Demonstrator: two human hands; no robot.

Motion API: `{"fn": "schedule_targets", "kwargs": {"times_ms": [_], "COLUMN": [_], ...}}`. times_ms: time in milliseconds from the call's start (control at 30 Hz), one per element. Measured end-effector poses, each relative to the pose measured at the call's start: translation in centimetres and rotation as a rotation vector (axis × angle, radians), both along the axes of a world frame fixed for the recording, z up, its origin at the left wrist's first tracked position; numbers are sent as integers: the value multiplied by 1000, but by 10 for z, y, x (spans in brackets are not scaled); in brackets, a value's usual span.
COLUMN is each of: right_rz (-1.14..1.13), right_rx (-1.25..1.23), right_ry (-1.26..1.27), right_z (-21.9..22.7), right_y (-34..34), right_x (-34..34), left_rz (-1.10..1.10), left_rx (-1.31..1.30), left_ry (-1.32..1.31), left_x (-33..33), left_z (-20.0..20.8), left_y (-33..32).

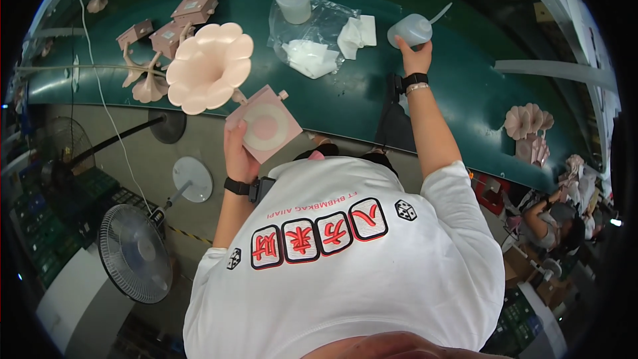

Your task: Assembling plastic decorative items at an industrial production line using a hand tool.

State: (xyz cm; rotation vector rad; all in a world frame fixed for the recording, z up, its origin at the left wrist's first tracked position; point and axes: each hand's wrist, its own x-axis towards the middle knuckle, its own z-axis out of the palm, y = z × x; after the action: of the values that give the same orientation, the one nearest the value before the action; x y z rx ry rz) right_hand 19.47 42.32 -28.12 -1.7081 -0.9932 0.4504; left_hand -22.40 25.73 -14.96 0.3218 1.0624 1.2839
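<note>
My left hand (240, 149) is closed on a pink toy gramophone (269, 126), tilted in front of the table's near edge. Its square base carries a pale round disc, and a large petal-edged horn (211, 70) spreads to the left of it. Over at the right, my right hand (416, 55) is wrapped round a translucent squeeze bottle (410, 28) with a thin spout pointing up and right. The bottle is over the green table, and whether it touches the surface I cannot tell.
A second bottle (292, 3) stands on a clear plastic bag (325, 20) near crumpled white wipes (311, 58). Several pink boxes (195, 6) and small horns (150, 86) lie at the left. More gramophones (530, 123) sit far right. A standing fan (135, 252) is at my lower left.
</note>
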Motion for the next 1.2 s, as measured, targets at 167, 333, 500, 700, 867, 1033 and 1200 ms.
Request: {"fn": "schedule_targets", "kwargs": {"times_ms": [167,333,500,700,867,1033,1200], "right_rz": [287,562,677,717,1128,1233,1206], "right_rx": [-545,-292,-383,63,328,359,268], "right_ry": [100,-827,-809,-157,-427,-511,-566], "right_z": [6,12,30,138,172,180,188], "right_y": [-11,20,27,-68,-101,-139,-138], "right_x": [-56,-86,-89,-144,-201,-183,-178], "left_rz": [70,16,-1,39,-12,57,107], "left_rx": [-39,-92,-137,-87,-58,-45,-11], "left_ry": [41,-20,-84,-9,43,28,128], "left_x": [-7,-2,0,6,14,22,32], "left_z": [9,19,21,28,33,43,55], "left_y": [-9,0,6,1,5,1,-2]}}
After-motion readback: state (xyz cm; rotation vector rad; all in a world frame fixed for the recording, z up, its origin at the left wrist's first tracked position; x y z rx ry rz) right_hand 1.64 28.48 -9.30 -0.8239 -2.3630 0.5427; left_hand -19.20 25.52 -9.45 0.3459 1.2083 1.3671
